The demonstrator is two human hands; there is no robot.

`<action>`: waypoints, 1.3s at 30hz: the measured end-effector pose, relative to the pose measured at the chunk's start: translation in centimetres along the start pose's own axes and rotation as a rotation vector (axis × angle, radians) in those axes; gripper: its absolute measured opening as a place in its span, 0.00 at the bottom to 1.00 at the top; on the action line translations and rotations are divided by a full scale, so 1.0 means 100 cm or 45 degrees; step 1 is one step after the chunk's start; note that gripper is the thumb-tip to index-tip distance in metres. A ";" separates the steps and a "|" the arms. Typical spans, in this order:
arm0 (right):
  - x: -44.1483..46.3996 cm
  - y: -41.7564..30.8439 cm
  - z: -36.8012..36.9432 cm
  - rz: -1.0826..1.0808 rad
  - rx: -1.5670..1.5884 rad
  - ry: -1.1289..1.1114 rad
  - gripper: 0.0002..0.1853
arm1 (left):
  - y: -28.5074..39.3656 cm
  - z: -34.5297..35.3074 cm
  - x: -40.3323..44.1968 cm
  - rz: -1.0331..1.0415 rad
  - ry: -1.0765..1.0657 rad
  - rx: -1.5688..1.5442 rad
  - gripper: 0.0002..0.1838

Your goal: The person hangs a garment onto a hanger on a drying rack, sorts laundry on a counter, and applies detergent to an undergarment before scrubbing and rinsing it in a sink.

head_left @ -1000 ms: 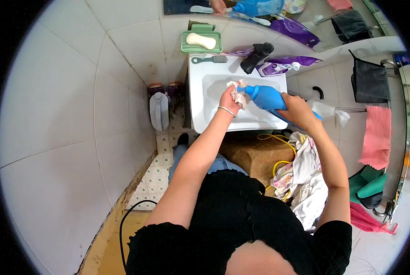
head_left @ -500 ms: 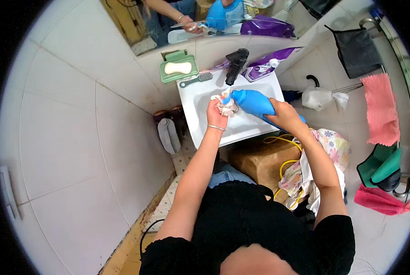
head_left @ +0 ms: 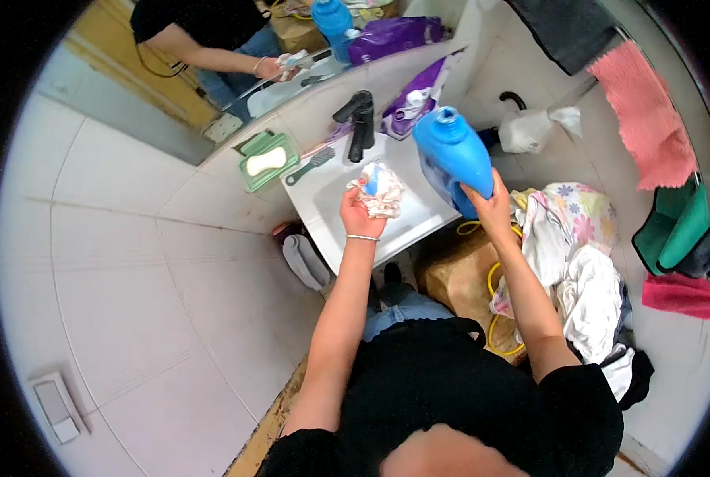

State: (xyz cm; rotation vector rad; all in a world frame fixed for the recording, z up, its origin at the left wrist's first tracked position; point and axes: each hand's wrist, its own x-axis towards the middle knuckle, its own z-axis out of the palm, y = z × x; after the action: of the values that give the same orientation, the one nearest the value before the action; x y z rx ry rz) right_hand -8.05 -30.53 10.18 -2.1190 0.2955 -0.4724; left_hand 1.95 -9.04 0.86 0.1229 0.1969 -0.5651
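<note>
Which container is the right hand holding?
The blue bottle, gripped in the right hand; the purple pack stands beside the faucet, the pale jug beside the wall.

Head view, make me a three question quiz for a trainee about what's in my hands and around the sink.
1. Which does the right hand hold: a) brush, b) blue bottle, c) faucet?
2. True or false: the bar of soap rests in the green dish.
3. Fill in: the crumpled cloth in the left hand bears a bright ____ patch, like the bottle's colour.
Key: 1. b; 2. true; 3. blue.
</note>
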 end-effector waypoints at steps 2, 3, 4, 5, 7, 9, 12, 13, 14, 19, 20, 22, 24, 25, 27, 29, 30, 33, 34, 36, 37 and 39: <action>0.001 0.002 -0.004 0.186 0.332 0.358 0.16 | -0.004 0.002 -0.001 -0.016 0.058 0.021 0.15; 0.004 0.020 -0.005 0.265 0.395 0.433 0.18 | -0.006 0.002 -0.004 -0.031 0.100 0.032 0.15; 0.007 0.034 -0.005 0.275 0.390 0.459 0.18 | -0.008 -0.001 -0.004 -0.058 0.099 0.040 0.15; 0.011 0.046 -0.003 0.301 0.561 0.572 0.20 | -0.009 -0.005 -0.004 -0.042 0.148 0.038 0.15; 0.022 0.083 0.003 0.292 0.739 0.738 0.23 | -0.011 -0.013 -0.004 -0.038 0.221 0.024 0.15; 0.026 0.093 0.004 0.299 0.727 0.776 0.23 | -0.013 -0.020 -0.003 -0.061 0.205 0.033 0.16; 0.030 0.110 0.009 0.327 0.696 0.852 0.22 | -0.017 -0.021 -0.003 -0.084 0.242 0.046 0.17; 0.029 0.109 0.008 0.321 0.575 0.827 0.21 | -0.017 -0.024 -0.001 -0.089 0.220 0.062 0.17; 0.027 0.109 0.009 0.317 0.454 0.796 0.21 | -0.017 -0.026 0.000 -0.093 0.199 0.077 0.17; 0.020 0.119 0.007 0.294 0.354 0.778 0.20 | -0.019 -0.031 0.001 -0.088 0.253 0.132 0.16; 0.019 0.121 0.008 0.309 0.298 0.795 0.20 | -0.019 -0.030 0.002 -0.104 0.242 0.131 0.16; 0.013 0.125 0.011 0.331 0.248 0.792 0.20 | -0.022 -0.029 0.004 -0.118 0.232 0.140 0.16; 0.008 0.129 0.011 0.339 0.327 0.735 0.20 | -0.025 -0.029 0.004 -0.116 0.225 0.144 0.17; 0.007 0.128 0.011 0.396 0.297 0.715 0.21 | -0.024 -0.031 0.005 -0.137 0.233 0.149 0.17; 0.007 0.125 0.011 0.434 0.290 0.719 0.22 | -0.024 -0.035 0.008 -0.158 0.196 0.129 0.18; 0.007 0.126 0.011 0.463 0.277 0.719 0.26 | -0.024 -0.035 0.009 -0.147 0.219 0.132 0.18; 0.007 0.127 0.011 0.462 0.276 0.717 0.26 | -0.024 -0.035 0.010 -0.143 0.242 0.138 0.18; 0.006 0.127 0.012 0.463 0.161 0.744 0.30 | -0.023 -0.028 0.007 -0.143 0.253 0.127 0.18; 0.006 0.123 0.012 0.309 0.099 0.860 0.29 | -0.023 -0.029 0.007 -0.136 0.257 0.123 0.18; 0.005 0.102 0.007 0.149 0.039 0.966 0.27 | -0.022 -0.032 0.008 -0.142 0.209 0.131 0.18; 0.000 0.071 -0.001 0.048 -0.103 0.921 0.23 | -0.021 -0.032 0.008 -0.133 0.209 0.127 0.18; -0.010 0.032 -0.001 -0.034 -0.118 0.668 0.12 | -0.022 -0.033 0.005 -0.123 0.180 0.160 0.17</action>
State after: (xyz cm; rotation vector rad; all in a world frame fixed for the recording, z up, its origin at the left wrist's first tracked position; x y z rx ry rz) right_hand -9.07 -31.95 7.33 -2.0603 0.5953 -1.0483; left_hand 0.67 -10.57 -2.57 0.2768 0.3060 -0.6660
